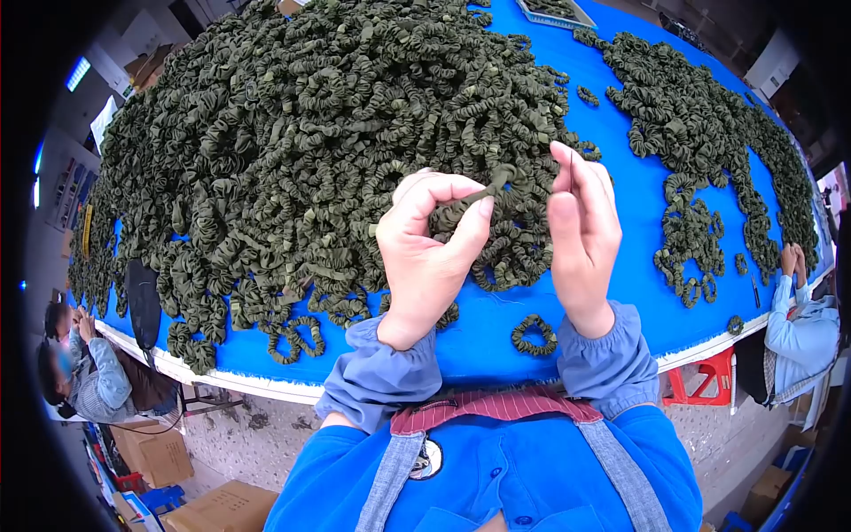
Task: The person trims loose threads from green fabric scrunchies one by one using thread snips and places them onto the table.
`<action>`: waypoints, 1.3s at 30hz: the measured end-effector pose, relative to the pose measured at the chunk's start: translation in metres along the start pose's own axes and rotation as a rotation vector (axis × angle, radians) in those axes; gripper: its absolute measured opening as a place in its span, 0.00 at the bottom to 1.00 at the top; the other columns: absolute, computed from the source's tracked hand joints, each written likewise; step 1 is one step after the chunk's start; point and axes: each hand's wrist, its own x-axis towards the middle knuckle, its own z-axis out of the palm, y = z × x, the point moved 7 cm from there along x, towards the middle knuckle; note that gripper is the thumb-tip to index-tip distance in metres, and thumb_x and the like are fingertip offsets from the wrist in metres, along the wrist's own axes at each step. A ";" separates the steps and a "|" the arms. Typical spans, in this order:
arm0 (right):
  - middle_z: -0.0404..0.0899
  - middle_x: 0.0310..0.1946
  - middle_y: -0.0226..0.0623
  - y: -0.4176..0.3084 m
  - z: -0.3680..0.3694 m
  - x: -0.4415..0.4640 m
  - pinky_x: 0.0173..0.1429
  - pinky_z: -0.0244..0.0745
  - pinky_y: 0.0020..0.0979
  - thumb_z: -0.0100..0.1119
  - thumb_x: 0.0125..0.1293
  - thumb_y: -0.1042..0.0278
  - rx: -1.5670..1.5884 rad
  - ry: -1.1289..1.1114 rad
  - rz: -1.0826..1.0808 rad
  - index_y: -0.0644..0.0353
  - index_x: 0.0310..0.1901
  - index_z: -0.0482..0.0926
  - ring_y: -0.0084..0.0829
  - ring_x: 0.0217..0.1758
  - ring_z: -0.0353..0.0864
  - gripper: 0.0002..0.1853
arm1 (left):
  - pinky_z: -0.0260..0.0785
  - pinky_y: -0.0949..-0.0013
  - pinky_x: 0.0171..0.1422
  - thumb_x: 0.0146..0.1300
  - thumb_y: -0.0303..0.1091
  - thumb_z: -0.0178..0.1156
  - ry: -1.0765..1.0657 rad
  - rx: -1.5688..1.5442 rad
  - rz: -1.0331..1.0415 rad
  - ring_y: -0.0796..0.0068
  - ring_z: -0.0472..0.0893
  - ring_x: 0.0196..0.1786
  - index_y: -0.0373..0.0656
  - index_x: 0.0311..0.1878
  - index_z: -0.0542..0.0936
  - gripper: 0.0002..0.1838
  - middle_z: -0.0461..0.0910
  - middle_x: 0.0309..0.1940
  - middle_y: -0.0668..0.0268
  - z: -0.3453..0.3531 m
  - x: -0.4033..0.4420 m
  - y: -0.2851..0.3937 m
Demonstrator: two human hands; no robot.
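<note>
My left hand is raised over the table's near side, thumb and forefinger pinching a dark green gathered fabric scrunchie. Part of that scrunchie blends into the pile behind it. To its right, my right hand is held up with the fingers extended and the thumb apart from them; no scrunchie shows in it. One loose scrunchie lies on the blue table cover below and between my hands. Behind them rises a large heap of similar scrunchies.
A second spread of scrunchies covers the right side. A shallow tray stands at the far edge. Co-workers sit at left and right. A red stool and cardboard boxes are on the floor.
</note>
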 end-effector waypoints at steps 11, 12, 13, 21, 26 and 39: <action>0.80 0.30 0.40 -0.032 0.018 -0.017 0.29 0.71 0.28 0.65 0.53 0.78 -0.243 -0.108 -0.214 0.70 0.49 0.78 0.30 0.25 0.74 0.19 | 0.55 0.61 0.64 0.42 0.22 0.66 0.137 0.382 0.489 0.74 0.74 0.33 0.47 0.32 0.79 0.12 0.77 0.26 0.73 0.001 -0.007 0.031; 0.80 0.30 0.40 -0.032 0.018 -0.016 0.29 0.71 0.28 0.65 0.53 0.78 -0.244 -0.107 -0.213 0.70 0.49 0.78 0.30 0.25 0.74 0.19 | 0.55 0.61 0.64 0.42 0.22 0.66 0.136 0.381 0.489 0.74 0.74 0.33 0.47 0.32 0.79 0.12 0.77 0.26 0.73 0.001 -0.007 0.032; 0.80 0.30 0.40 -0.031 0.018 -0.016 0.30 0.72 0.28 0.65 0.53 0.78 -0.244 -0.100 -0.223 0.70 0.48 0.78 0.30 0.25 0.74 0.19 | 0.55 0.61 0.64 0.42 0.22 0.66 0.130 0.396 0.503 0.75 0.74 0.33 0.47 0.32 0.79 0.12 0.77 0.26 0.73 0.002 -0.007 0.033; 0.81 0.31 0.40 -0.032 0.016 -0.013 0.30 0.72 0.27 0.64 0.53 0.78 -0.231 -0.082 -0.260 0.69 0.46 0.80 0.31 0.25 0.75 0.16 | 0.54 0.59 0.65 0.41 0.22 0.65 0.114 0.452 0.583 0.75 0.74 0.33 0.48 0.31 0.79 0.12 0.76 0.26 0.74 0.005 -0.009 0.039; 0.81 0.30 0.39 -0.032 0.014 -0.012 0.29 0.72 0.26 0.64 0.54 0.79 -0.230 -0.063 -0.228 0.68 0.44 0.81 0.29 0.24 0.75 0.14 | 0.52 0.59 0.66 0.42 0.22 0.65 0.078 0.385 0.490 0.75 0.74 0.33 0.48 0.31 0.79 0.12 0.76 0.26 0.74 0.004 -0.006 0.032; 0.82 0.31 0.38 -0.003 0.000 -0.012 0.25 0.62 0.15 0.58 0.64 0.77 0.085 -0.029 0.140 0.68 0.49 0.80 0.18 0.25 0.72 0.13 | 0.66 0.76 0.51 0.56 0.23 0.62 -0.019 -0.450 -0.293 0.79 0.75 0.36 0.36 0.41 0.80 0.08 0.80 0.33 0.66 0.002 -0.003 -0.010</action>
